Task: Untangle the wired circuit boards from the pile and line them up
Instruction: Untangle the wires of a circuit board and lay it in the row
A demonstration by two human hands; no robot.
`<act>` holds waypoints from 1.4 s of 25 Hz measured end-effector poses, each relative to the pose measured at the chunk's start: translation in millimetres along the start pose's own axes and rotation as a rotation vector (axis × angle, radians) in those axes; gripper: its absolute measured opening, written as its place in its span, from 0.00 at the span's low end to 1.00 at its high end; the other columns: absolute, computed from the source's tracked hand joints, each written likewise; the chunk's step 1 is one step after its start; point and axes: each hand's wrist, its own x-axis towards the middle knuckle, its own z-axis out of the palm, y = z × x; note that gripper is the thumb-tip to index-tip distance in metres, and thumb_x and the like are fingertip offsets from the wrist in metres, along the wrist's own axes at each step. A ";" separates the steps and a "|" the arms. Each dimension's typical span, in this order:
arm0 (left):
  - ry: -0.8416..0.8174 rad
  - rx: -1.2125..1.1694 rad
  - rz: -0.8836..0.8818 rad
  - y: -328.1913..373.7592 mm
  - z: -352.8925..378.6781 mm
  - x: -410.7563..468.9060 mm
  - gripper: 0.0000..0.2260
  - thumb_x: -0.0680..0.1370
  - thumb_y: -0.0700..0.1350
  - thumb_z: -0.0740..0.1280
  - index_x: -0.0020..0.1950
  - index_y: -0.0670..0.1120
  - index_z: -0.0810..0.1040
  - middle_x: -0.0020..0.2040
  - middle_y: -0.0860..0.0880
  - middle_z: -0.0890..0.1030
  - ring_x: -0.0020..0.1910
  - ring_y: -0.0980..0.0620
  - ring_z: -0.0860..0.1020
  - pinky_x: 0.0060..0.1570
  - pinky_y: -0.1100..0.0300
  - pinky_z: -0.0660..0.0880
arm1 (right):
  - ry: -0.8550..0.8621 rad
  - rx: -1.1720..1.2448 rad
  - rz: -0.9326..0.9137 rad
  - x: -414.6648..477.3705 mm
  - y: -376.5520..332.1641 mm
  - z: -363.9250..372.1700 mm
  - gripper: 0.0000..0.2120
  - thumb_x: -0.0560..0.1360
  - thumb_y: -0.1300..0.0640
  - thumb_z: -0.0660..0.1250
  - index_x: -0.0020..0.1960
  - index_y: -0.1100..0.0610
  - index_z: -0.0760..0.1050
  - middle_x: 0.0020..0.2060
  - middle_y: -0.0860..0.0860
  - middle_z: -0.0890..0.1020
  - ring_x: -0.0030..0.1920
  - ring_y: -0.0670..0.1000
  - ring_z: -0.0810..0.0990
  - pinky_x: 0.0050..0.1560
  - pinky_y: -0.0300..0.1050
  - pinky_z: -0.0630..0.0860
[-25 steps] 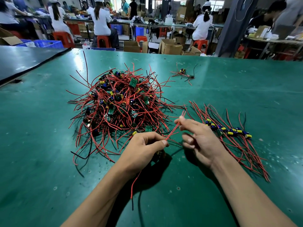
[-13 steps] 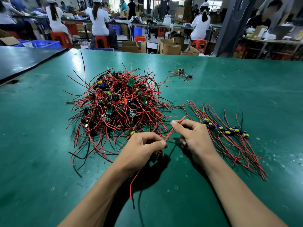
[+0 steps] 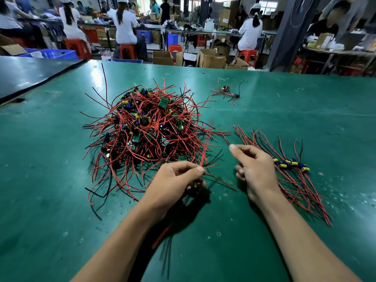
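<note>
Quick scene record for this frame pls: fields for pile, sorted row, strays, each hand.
table: green surface
pile: tangled red- and black-wired circuit boards, centre-left
sorted row: boards side by side, wires fanned, at right
stray cluster: small, far side, apart from pile
left hand: pinches a blurred red wire; board part shows beneath
right hand: fingers curled, beside sorted row; unclear whether it holds anything

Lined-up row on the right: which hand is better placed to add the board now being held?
Likely the right hand: it lies beside the row, while the left hand, gripping the board, sits by the pile and would have to reach past the right. A handover comes first.
</note>
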 end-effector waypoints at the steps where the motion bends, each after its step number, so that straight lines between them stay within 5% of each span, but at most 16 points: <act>1: 0.026 -0.013 0.001 -0.3 2.1 1.3 0.06 0.78 0.41 0.68 0.48 0.38 0.82 0.38 0.42 0.85 0.37 0.49 0.78 0.38 0.60 0.72 | -0.055 -0.084 -0.021 -4.4 0.3 5.2 0.05 0.76 0.59 0.74 0.42 0.57 0.80 0.22 0.45 0.72 0.20 0.43 0.65 0.22 0.35 0.62; 6: 0.177 -0.091 0.059 -0.6 1.6 3.3 0.06 0.79 0.41 0.67 0.48 0.39 0.82 0.43 0.41 0.86 0.41 0.47 0.83 0.41 0.56 0.79 | -0.224 -0.618 -0.324 -20.4 1.1 13.5 0.06 0.74 0.55 0.75 0.39 0.49 0.83 0.35 0.43 0.85 0.38 0.38 0.79 0.45 0.32 0.72; 9: 0.280 -0.137 0.121 2.4 1.5 6.3 0.07 0.80 0.42 0.67 0.50 0.39 0.80 0.44 0.43 0.86 0.42 0.48 0.84 0.41 0.58 0.80 | -0.298 -0.612 -0.369 -25.6 -0.8 16.2 0.03 0.74 0.56 0.76 0.44 0.49 0.84 0.39 0.43 0.84 0.38 0.38 0.78 0.43 0.35 0.72; 13: 0.334 -0.224 0.171 7.8 -1.2 7.0 0.06 0.81 0.43 0.64 0.48 0.42 0.76 0.42 0.47 0.86 0.40 0.53 0.83 0.43 0.60 0.80 | -0.486 -0.629 -0.453 -34.9 -1.8 18.5 0.13 0.69 0.53 0.80 0.50 0.43 0.80 0.42 0.41 0.83 0.42 0.37 0.79 0.44 0.29 0.71; 17: 0.338 -0.340 0.142 10.0 0.1 7.0 0.04 0.80 0.41 0.66 0.47 0.43 0.77 0.43 0.46 0.86 0.40 0.53 0.83 0.44 0.59 0.81 | -0.413 -0.385 -0.317 -41.1 -0.4 29.3 0.06 0.73 0.48 0.75 0.46 0.50 0.84 0.36 0.41 0.84 0.35 0.37 0.78 0.40 0.30 0.71; 22: 0.260 -0.439 0.053 12.2 -3.4 3.7 0.01 0.73 0.43 0.71 0.44 0.48 0.81 0.47 0.44 0.85 0.47 0.46 0.83 0.49 0.52 0.78 | -0.397 -0.074 -0.102 -40.3 -7.2 30.1 0.12 0.76 0.50 0.70 0.38 0.55 0.81 0.29 0.49 0.76 0.24 0.44 0.66 0.25 0.33 0.62; 28: 0.062 -0.447 -0.052 12.9 -2.4 1.2 0.09 0.71 0.36 0.69 0.50 0.42 0.80 0.43 0.43 0.83 0.35 0.50 0.81 0.36 0.61 0.77 | -0.502 0.151 0.209 -35.7 -16.8 23.7 0.06 0.72 0.51 0.72 0.40 0.54 0.81 0.31 0.48 0.77 0.26 0.43 0.69 0.23 0.33 0.60; 32: -0.079 -0.413 -0.217 14.9 -3.0 1.5 0.12 0.77 0.50 0.67 0.51 0.41 0.78 0.41 0.42 0.81 0.31 0.50 0.79 0.32 0.60 0.78 | -0.686 0.124 0.341 -37.4 -19.0 16.4 0.06 0.69 0.51 0.75 0.42 0.54 0.83 0.32 0.48 0.80 0.27 0.43 0.75 0.24 0.33 0.69; 35: -0.119 -0.393 -0.205 11.1 -1.5 0.3 0.15 0.73 0.48 0.71 0.54 0.39 0.76 0.41 0.42 0.82 0.32 0.47 0.80 0.32 0.59 0.79 | -0.657 0.023 0.301 -32.9 -15.0 16.4 0.12 0.66 0.46 0.78 0.41 0.52 0.80 0.33 0.52 0.74 0.27 0.46 0.70 0.24 0.35 0.65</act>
